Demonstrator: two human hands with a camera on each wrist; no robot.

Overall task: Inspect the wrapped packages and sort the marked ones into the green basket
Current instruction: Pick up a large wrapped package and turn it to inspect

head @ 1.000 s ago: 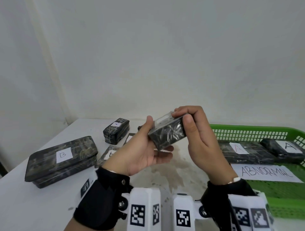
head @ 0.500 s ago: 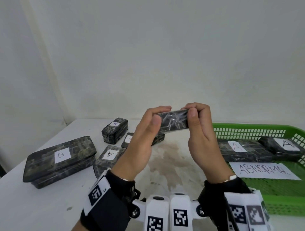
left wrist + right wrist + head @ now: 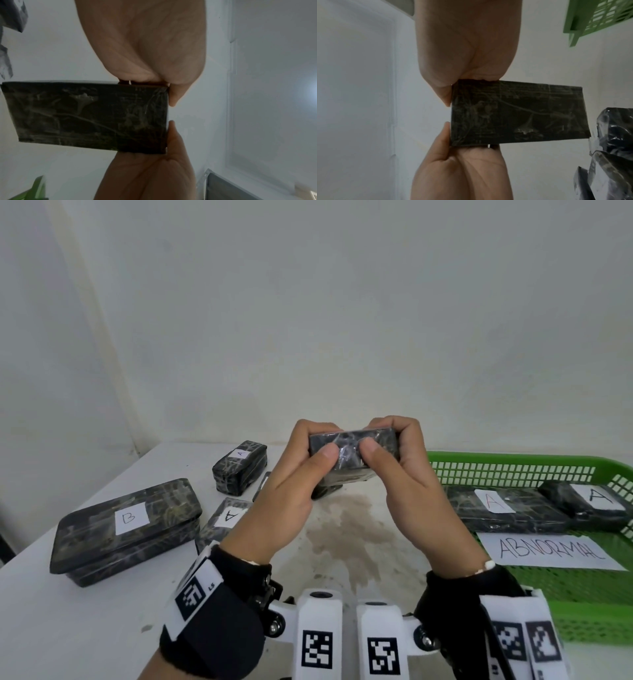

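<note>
Several dark wrapped packages lie on a white table [image 3: 68, 628], seen from the head camera. Near the left edge sits a large package labelled B [image 3: 128, 527]. Beside it, toward the far edge, stands a smaller package labelled A [image 3: 239, 467], and another A package [image 3: 226, 517] lies flat, partly hidden behind the left wrist. Above the middle of the table, both hands hold up one small package [image 3: 352, 455] off the surface. The left hand [image 3: 291, 491] pinches its left end, thumb on the near face and fingers curled over the top. The right hand [image 3: 411, 474] pinches the right end the same way. No label shows on the faces in view. At the right edge stands the green basket [image 3: 513, 470], holding two packages marked A [image 3: 507, 508] [image 3: 589, 501] and a paper sign reading ABNORMAL [image 3: 548, 551].
</note>
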